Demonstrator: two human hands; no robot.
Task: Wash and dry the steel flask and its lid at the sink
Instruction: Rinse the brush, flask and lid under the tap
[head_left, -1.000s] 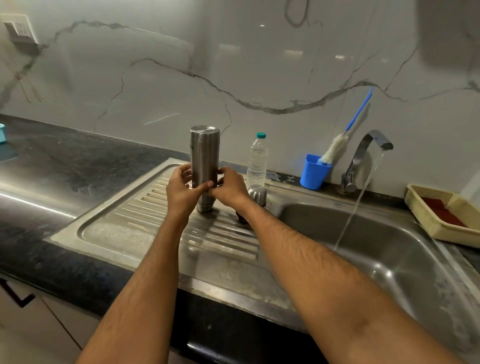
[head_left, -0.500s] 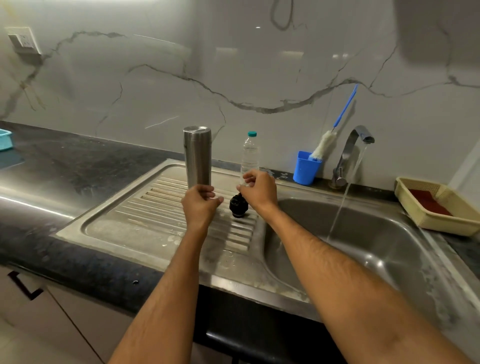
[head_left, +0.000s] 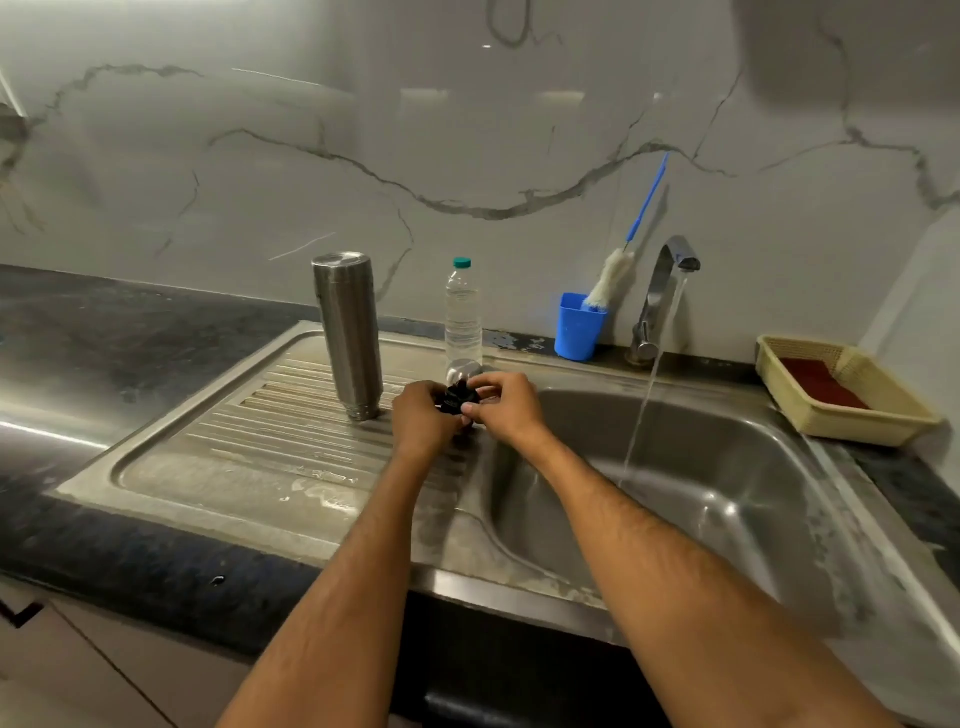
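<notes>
1. Now your steel flask (head_left: 349, 332) stands alone, upside down on the ribbed drainboard (head_left: 218, 447) at centre left of the frame; a second ago both your hands were round it, so you have let it go there to drain.
2. Both hands have moved right, to just left of the basin (head_left: 727, 493) at mid-frame. Your left hand (head_left: 422, 420) and right hand (head_left: 503, 404) curl round the small dark lid (head_left: 457, 399), fingers pinching it from either side; half a second ago only the right hand was on it.
3. Water runs from the tap (head_left: 665, 291) at upper right, well apart from your hands.
4. By my reading, the flask is set aside and the lid is next: carry it right, under the stream. Whether it comes apart, I cannot tell.
</notes>
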